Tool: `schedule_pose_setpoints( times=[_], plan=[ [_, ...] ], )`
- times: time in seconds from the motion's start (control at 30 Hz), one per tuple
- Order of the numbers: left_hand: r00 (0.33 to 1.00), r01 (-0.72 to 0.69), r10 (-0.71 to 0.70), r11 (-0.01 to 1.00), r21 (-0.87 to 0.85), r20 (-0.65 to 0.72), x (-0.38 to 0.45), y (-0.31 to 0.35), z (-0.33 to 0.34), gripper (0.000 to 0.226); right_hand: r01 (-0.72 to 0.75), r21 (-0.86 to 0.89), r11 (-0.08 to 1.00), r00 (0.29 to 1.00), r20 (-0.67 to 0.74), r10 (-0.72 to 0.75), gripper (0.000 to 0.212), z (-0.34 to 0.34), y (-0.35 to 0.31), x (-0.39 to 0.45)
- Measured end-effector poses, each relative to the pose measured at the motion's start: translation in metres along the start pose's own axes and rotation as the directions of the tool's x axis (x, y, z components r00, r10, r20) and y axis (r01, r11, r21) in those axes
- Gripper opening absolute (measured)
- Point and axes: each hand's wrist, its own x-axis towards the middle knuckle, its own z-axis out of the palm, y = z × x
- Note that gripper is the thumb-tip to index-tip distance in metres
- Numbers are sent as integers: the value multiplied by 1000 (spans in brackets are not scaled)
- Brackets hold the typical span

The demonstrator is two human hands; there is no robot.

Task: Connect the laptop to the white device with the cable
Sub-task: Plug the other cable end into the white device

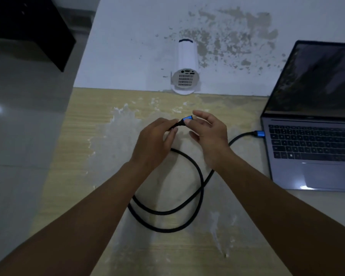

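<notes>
A white cylindrical device (186, 66) stands at the table's far edge, its ported, vented end facing me. An open grey laptop (311, 140) sits at the right. A black braided cable (179, 208) loops on the table; one blue plug (259, 134) is at the laptop's left side. My left hand (153, 142) pinches the cable just behind the free blue plug (187, 118). My right hand (209, 134) touches that plug with thumb and fingertips, its other fingers spread.
The wooden table (100, 120) has worn pale patches. A stained white wall (227, 36) rises right behind the device. A black box (28, 26) stands on the grey floor at the upper left, beyond the table's left edge.
</notes>
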Motion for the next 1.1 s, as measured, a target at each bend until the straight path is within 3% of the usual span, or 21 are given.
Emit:
schedule_pose_setpoints(
  times=[0.07,0.2,0.3,0.43,0.63,0.73,0.97,1.1],
  plan=[
    [998,38,-43,994,-98,-51,10,5,0,22,-41,109,993,999,-10,42,20,5,-3,0],
    [988,127,-143,964,-232,-53,24,12,1,21,-86,128,988,996,-3,87,12,12,-5,4],
    [990,135,-142,959,-251,-10,33,11,0,18,-69,103,992,997,-12,70,17,15,-9,9],
    [978,184,-202,955,-234,-56,57,8,-3,20,-39,120,992,999,-24,42,11,18,-14,19],
    [999,-17,16,999,-31,-46,113,0,-1,22,-63,180,982,997,-21,68,15,25,-22,48],
    [995,-95,96,993,77,-15,134,-5,6,25,-73,95,993,997,-30,76,18,27,-23,62],
    [954,-267,230,942,205,191,170,-28,12,45,-54,-33,998,996,-68,51,27,35,-25,89],
    [929,-314,252,924,217,272,185,-39,9,45,-51,-49,998,995,-89,46,28,39,-25,100]
  ],
)
